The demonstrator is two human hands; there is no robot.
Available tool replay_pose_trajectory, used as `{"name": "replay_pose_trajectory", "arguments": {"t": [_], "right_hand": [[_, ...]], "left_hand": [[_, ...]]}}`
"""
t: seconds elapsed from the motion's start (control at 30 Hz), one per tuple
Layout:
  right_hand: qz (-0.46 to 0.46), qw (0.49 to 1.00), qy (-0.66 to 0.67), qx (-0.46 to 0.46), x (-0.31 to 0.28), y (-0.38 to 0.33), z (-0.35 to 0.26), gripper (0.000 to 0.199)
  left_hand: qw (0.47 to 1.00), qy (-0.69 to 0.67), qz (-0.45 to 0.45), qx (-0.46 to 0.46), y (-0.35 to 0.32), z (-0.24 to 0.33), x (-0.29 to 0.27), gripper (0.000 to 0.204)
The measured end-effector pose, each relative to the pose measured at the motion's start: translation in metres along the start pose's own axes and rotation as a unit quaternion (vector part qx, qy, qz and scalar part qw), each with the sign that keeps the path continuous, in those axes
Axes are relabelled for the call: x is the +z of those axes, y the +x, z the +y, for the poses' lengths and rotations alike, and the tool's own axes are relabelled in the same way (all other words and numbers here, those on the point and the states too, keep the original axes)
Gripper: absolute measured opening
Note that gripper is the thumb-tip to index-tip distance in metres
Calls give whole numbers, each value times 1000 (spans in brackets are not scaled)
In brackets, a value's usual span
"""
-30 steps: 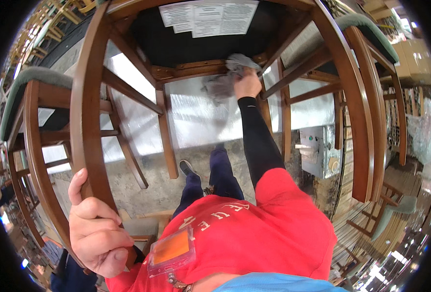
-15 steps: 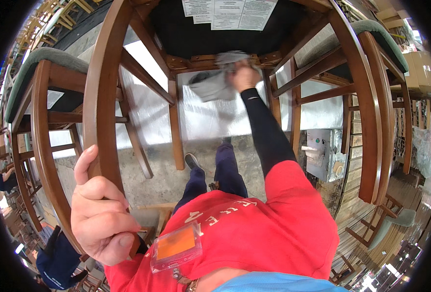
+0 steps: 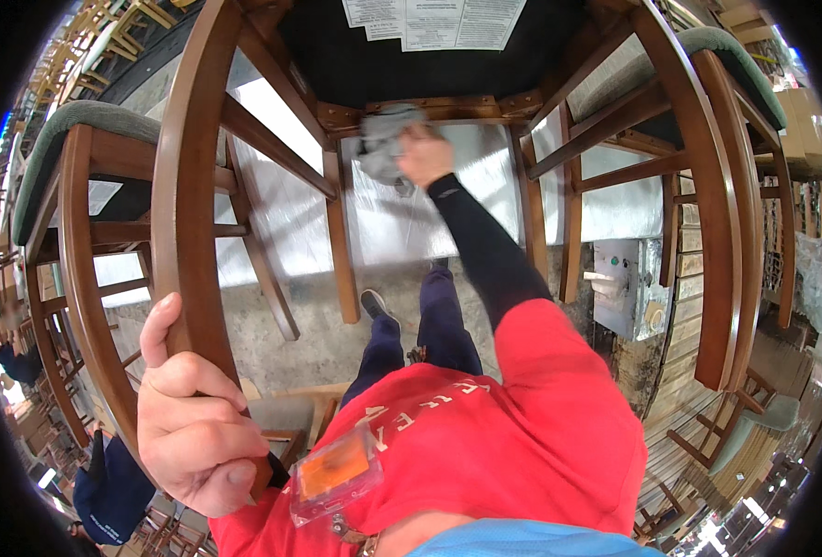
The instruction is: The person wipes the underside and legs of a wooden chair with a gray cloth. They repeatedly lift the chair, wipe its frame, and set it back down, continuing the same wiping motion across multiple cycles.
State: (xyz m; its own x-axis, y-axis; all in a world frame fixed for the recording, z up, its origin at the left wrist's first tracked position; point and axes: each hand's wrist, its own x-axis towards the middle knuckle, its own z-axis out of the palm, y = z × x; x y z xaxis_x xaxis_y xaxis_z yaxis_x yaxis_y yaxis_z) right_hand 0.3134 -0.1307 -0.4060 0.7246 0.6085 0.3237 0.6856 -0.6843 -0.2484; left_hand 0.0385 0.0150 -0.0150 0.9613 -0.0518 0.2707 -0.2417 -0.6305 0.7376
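Note:
A brown wooden chair (image 3: 188, 213) is tipped up before me, its black underside (image 3: 383, 74) and white paper labels (image 3: 457, 23) facing me. My left hand (image 3: 197, 422) is closed around the lower end of one chair leg at the left. My right hand (image 3: 425, 156) grips a grey cloth (image 3: 385, 144) and presses it at the wooden rail (image 3: 439, 109) along the edge of the seat's underside. Motion blurs the right hand and cloth a little, and the cloth hides part of the rail.
Other chairs with grey-green seats stand close at the left (image 3: 109, 121) and right (image 3: 722, 65). A shiny silver-white covered surface (image 3: 402, 223) lies beneath the chair. A grey control box (image 3: 626, 288) stands at the right. A person in dark clothing (image 3: 114, 487) is at the lower left.
My right hand has slid the cloth leftward along the rail. The left hand keeps its hold on the chair leg, and the view has shifted slightly.

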Motion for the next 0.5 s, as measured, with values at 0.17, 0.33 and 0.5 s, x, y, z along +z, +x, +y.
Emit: {"name": "replay_pose_trajectory", "arguments": {"t": [0.17,0.33,0.5], "right_hand": [[78,981,-62,167,-32,-25,84,30],[1,963,70,262,-7,-3,18,34],[-4,985,104,135,1,22,-78,39]], "left_hand": [[999,-14,2,32,0,-4,1,28],[1000,-4,-2,12,3,2,1,28],[1000,7,1,-25,0,4,0,26]]}}
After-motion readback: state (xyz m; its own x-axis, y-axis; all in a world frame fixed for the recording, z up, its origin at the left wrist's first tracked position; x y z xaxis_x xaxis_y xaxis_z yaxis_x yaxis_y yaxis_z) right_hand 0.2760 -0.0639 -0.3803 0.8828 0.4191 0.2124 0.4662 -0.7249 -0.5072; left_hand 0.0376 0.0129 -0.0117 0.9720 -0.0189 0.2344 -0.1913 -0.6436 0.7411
